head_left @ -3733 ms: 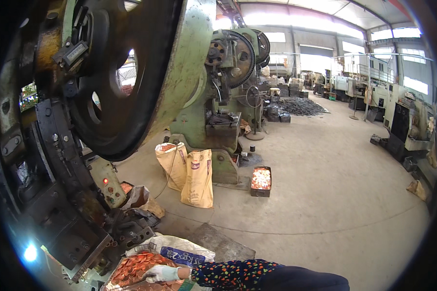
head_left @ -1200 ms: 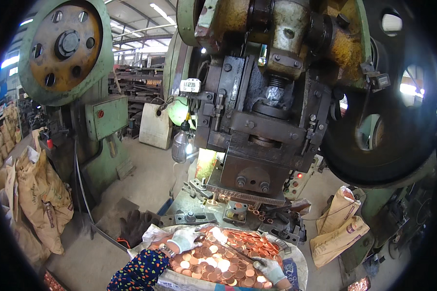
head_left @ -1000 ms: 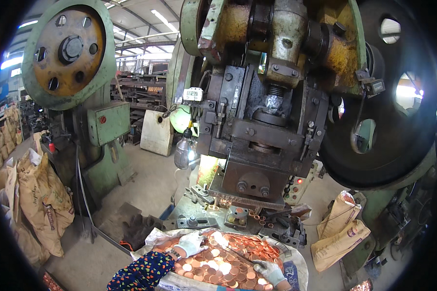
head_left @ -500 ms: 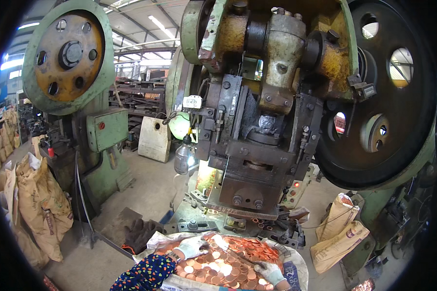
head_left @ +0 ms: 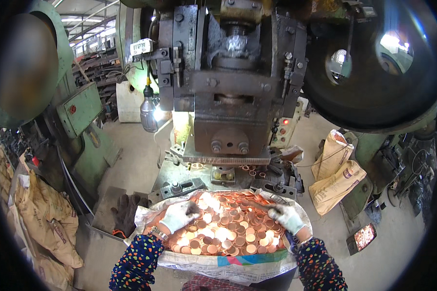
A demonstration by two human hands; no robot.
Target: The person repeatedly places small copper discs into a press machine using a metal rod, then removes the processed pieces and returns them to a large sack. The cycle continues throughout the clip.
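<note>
A white bag (head_left: 199, 262) with its mouth spread wide holds a heap of round copper discs (head_left: 238, 228). Over the left part of the heap is my left hand (head_left: 178, 217), in a pale glove with dark fingertips. Its fingers are drawn together, and what they hold, if anything, I cannot make out. At the right side of the heap, my right hand (head_left: 287, 218), gloved the same way, is closed round the end of a thin dark stick (head_left: 260, 205). The stick reaches left across the discs at the far side.
Just beyond the bag stands a press, its heavy ram (head_left: 228, 131) above a die block (head_left: 223, 173). A lit lamp (head_left: 149, 114) hangs at its left. Dark gloves (head_left: 128, 213) lie left of the bag. Paper sacks (head_left: 332, 160) stand right; more sacks (head_left: 46, 213) stand left.
The view has tipped down and shifted, so the press sits higher and more of the bag shows. My right hand and the stick have moved toward the heap's far right side.
</note>
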